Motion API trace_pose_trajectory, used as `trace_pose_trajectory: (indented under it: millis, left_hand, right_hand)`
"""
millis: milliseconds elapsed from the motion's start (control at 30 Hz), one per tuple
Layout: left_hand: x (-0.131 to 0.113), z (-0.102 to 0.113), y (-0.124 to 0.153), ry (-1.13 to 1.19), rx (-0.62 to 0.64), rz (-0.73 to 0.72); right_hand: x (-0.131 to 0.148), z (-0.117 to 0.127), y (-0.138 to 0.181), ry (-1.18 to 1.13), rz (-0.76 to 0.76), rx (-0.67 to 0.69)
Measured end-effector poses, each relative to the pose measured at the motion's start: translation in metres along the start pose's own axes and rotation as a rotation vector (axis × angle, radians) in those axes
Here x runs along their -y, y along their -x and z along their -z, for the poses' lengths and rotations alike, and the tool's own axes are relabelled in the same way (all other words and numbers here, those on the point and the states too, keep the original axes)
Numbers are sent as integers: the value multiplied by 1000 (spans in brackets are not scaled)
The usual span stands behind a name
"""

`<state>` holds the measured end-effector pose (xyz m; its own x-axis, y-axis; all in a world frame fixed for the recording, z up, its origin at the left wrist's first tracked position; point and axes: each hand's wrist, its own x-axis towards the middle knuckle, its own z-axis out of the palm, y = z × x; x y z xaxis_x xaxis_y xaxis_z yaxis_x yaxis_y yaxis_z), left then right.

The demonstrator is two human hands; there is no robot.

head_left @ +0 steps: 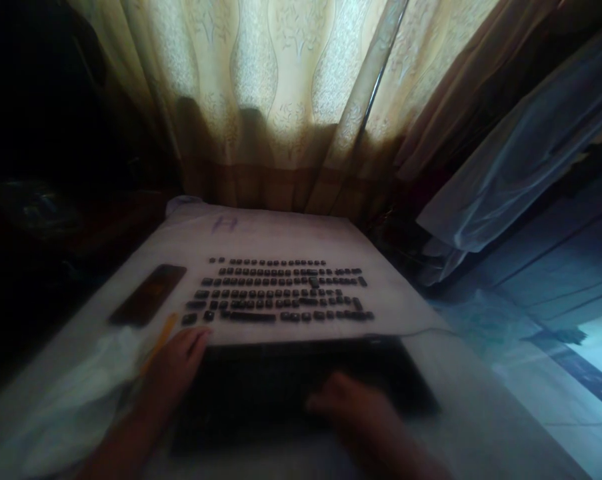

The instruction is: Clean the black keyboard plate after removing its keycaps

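A black keyboard base point(261, 393) lies flat on the white-covered table, its surface too dark to make out details. My left hand point(183, 350) is closed at its upper left corner, gripping the edge. Over the middle of the base, my right hand point(348, 400) is bent downward; motion smears its fingers, so whether they hold anything is hidden. Beyond the base, loose black keycaps point(265, 293) lie in several rows set out like a keyboard, with a long space bar point(251, 317) in the nearest row.
A dark phone point(149, 293) lies left of the keycaps. Beside my left forearm are a yellow stick-like tool point(163, 337) and a crumpled pale plastic bag point(85, 393). A cable point(425, 331) runs right from the base. Patterned curtains point(281, 100) hang behind the table.
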<state>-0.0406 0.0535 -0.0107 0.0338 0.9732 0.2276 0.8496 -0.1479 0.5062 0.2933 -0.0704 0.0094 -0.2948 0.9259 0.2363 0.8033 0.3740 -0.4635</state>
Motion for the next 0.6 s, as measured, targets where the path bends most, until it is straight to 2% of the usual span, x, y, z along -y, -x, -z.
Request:
trace_pose_trajectory:
  millis: [33, 100, 200, 233, 333, 433, 500, 600]
  left_hand:
    - [0, 1, 0, -3, -11, 6]
    - [-1, 2, -1, -5, -30, 17]
    - [0, 4, 2, -9, -66, 34]
    - [1, 4, 4, -11, -80, 42]
    - [7, 4, 11, 21, -103, 79]
    - [18, 1, 18, 48, -100, 172]
    - [25, -1, 22, 34, -97, 223]
    - [33, -4, 25, 13, -131, 198]
  right_hand:
    - [-15, 16, 2, -28, -49, -20]
    - [-47, 45, 3, -110, -162, -156]
    - [-96, 75, 0, -157, -494, -392]
    - [-112, 80, -2, -146, -545, -444]
    - [-151, 87, -8, -135, -622, -527]
    - [-174, 87, -16, -153, -654, -547]
    - [-181, 85, -22, -182, -665, -544]
    - [-176, 80, -28, -247, -680, -539]
